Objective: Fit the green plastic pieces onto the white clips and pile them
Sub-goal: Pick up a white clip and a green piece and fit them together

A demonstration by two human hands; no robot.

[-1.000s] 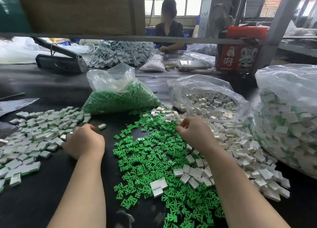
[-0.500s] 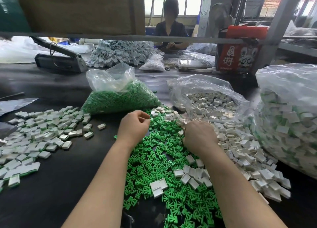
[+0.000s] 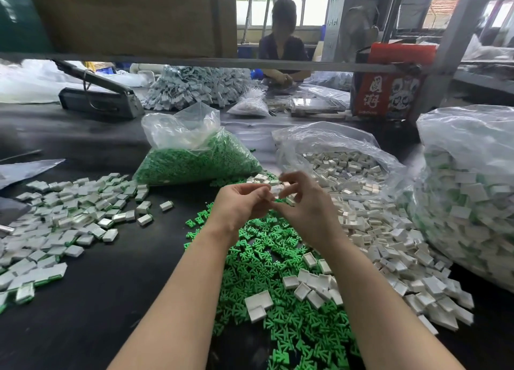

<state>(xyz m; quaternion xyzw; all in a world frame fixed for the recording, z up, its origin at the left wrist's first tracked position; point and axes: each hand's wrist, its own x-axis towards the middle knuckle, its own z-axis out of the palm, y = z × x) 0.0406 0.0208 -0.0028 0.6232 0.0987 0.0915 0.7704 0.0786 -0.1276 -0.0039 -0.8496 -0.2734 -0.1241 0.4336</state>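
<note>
Both hands meet above the loose green plastic pieces [image 3: 267, 258] in the middle of the black table. My left hand [image 3: 239, 205] pinches a small green piece [image 3: 278, 200] at its fingertips. My right hand [image 3: 303, 202] pinches a white clip [image 3: 276, 189] between thumb and fingers, right against the left fingertips. Loose white clips [image 3: 389, 239] lie in a heap to the right. Fitted white-and-green clips [image 3: 64, 219] are piled on the left.
An open bag of green pieces [image 3: 194, 158] and an open bag of white clips [image 3: 342, 163] stand behind my hands. A large bag of fitted clips [image 3: 470, 191] fills the right edge. A person sits across the table [image 3: 281, 49]. A sealing tool [image 3: 97, 97] lies far left.
My left hand came from the left pile to the middle and picked up a green piece. My right hand lifted off the heap with a white clip. Both hands now meet.
</note>
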